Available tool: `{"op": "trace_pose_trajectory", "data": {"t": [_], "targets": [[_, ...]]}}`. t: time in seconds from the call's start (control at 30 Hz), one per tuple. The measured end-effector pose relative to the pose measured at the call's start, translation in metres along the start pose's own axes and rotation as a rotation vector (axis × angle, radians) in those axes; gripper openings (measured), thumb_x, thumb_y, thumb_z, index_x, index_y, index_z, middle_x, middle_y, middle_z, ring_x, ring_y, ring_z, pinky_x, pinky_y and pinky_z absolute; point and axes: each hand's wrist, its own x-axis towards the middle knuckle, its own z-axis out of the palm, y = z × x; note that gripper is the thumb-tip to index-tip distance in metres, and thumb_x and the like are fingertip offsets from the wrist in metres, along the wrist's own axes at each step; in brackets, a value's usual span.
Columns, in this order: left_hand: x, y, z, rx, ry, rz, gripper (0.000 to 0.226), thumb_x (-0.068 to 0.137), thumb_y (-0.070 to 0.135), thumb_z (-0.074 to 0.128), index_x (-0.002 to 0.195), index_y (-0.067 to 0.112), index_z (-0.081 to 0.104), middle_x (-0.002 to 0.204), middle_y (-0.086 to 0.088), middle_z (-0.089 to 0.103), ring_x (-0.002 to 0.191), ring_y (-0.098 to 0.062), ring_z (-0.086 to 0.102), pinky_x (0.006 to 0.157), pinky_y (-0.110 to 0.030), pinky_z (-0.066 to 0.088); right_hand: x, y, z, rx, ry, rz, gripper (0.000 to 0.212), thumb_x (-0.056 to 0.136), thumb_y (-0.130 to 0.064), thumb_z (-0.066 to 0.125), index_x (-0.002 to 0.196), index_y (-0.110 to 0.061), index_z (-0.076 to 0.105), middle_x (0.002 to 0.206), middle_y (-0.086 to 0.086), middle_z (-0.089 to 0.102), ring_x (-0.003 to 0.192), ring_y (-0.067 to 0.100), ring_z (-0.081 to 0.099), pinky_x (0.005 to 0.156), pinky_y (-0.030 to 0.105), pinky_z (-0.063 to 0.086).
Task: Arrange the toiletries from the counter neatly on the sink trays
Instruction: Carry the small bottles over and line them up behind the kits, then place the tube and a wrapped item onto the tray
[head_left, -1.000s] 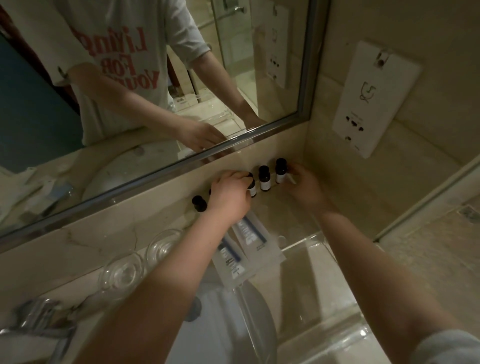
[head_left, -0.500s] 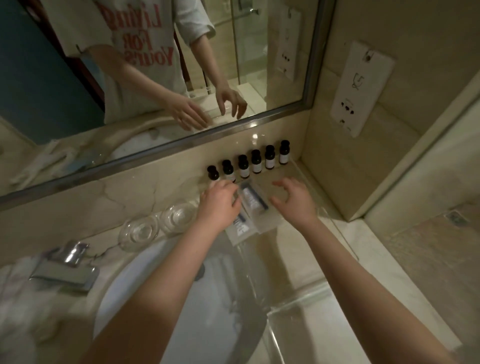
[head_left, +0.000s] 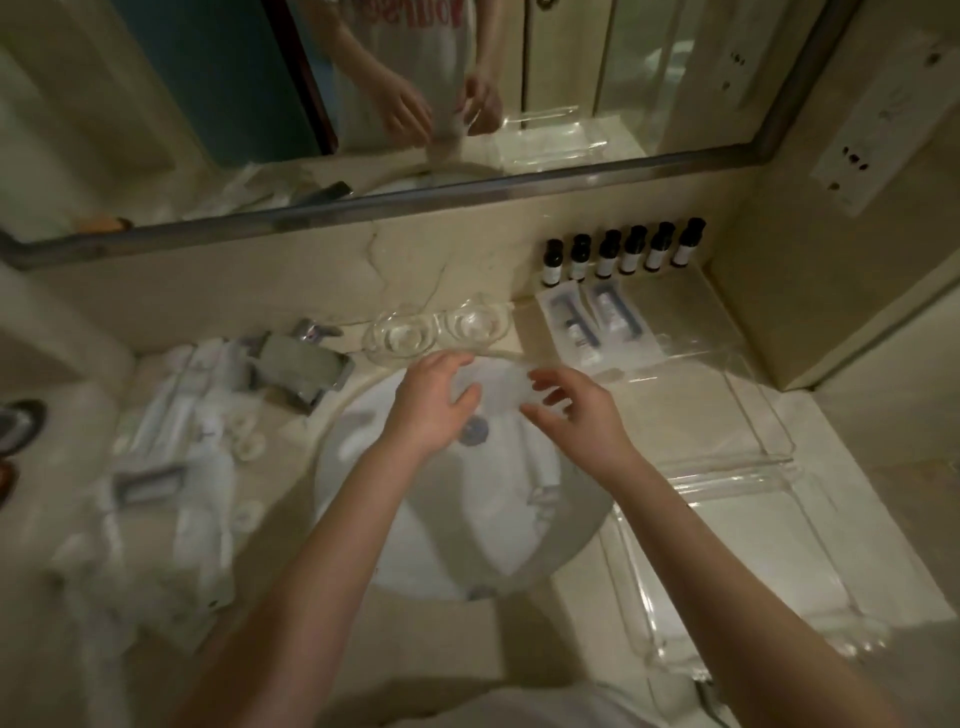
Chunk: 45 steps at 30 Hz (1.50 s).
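My left hand (head_left: 431, 405) and my right hand (head_left: 571, 415) meet over the white sink basin (head_left: 415, 530), both gripping a small see-through item (head_left: 493, 387) that is too blurred to name. Several dark-capped small bottles (head_left: 623, 254) stand in a row against the back wall at the far end of a clear tray (head_left: 727, 384). Two sealed white packets (head_left: 592, 322) lie side by side in front of them. A second clear tray (head_left: 769, 561) lies nearer me on the right. Loose white toiletries (head_left: 182, 426) are scattered on the counter to the left.
Two round glass dishes (head_left: 436, 330) sit behind the basin, with the metal faucet (head_left: 306, 364) to their left. A mirror (head_left: 415, 93) runs along the back wall and a side wall with a socket plate (head_left: 872, 135) closes the right.
My hands have pulled back from the packets and bottles to above the basin and now hold a see-through item. The view has swung left and down, showing the left counter.
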Motion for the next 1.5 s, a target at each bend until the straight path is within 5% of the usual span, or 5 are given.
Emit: {"op": "trace_pose_trajectory", "data": {"t": [0.33, 0.67, 0.97, 1.23, 1.5], "targets": [[-0.115, -0.125, -0.068, -0.104, 0.137, -0.345, 0.037, 0.089, 0.017, 0.059, 0.124, 0.007, 0.056, 0.131, -0.010, 0.056, 0.124, -0.024, 0.049, 0.103, -0.029, 0.035, -0.046, -0.074, 0.126, 0.114, -0.358, 0.008, 0.026, 0.083, -0.023, 0.068, 0.108, -0.021, 0.063, 0.098, -0.008, 0.060, 0.078, 0.005, 0.058, 0.072, 0.025, 0.050], [-0.188, -0.252, -0.111, -0.019, 0.092, -0.766, 0.050, 0.089, 0.027, 0.058, 0.134, 0.009, 0.046, 0.139, -0.012, 0.047, 0.123, -0.030, 0.050, 0.100, -0.034, 0.040, -0.050, -0.121, 0.266, -0.367, -0.767, -0.172, 0.051, 0.087, -0.028, 0.061, 0.133, -0.014, 0.046, 0.129, 0.013, 0.052, 0.113, 0.030, 0.053, 0.094, 0.037, 0.043], [-0.217, -0.308, -0.124, 0.284, -0.088, -0.784, 0.073, 0.088, 0.048, 0.050, 0.148, 0.022, 0.016, 0.159, -0.004, 0.002, 0.146, -0.028, 0.000, 0.118, -0.044, 0.014, -0.044, -0.136, 0.333, -0.793, -0.743, -0.414, 0.053, 0.093, -0.026, 0.040, 0.143, -0.018, 0.025, 0.152, 0.009, 0.021, 0.137, 0.031, 0.027, 0.101, 0.051, 0.037], [-0.221, -0.327, -0.124, 0.254, -0.031, -0.850, 0.084, 0.082, 0.060, 0.050, 0.146, 0.017, 0.018, 0.156, -0.011, 0.014, 0.144, -0.030, 0.011, 0.115, -0.045, 0.018, -0.047, -0.154, 0.362, -0.805, -0.587, -0.207, 0.091, 0.082, -0.067, 0.045, 0.144, -0.004, 0.024, 0.148, 0.018, 0.028, 0.137, 0.037, 0.025, 0.108, 0.055, 0.026], [-0.208, -0.327, -0.121, 0.370, 0.029, -0.855, 0.082, 0.079, 0.066, 0.049, 0.138, 0.013, 0.032, 0.146, -0.012, 0.029, 0.137, -0.030, 0.024, 0.110, -0.044, 0.024, -0.036, -0.178, 0.390, -0.805, -0.520, 0.059, 0.054, 0.089, -0.034, 0.049, 0.134, -0.005, 0.043, 0.142, 0.014, 0.030, 0.126, 0.035, 0.032, 0.102, 0.049, 0.033]]}}
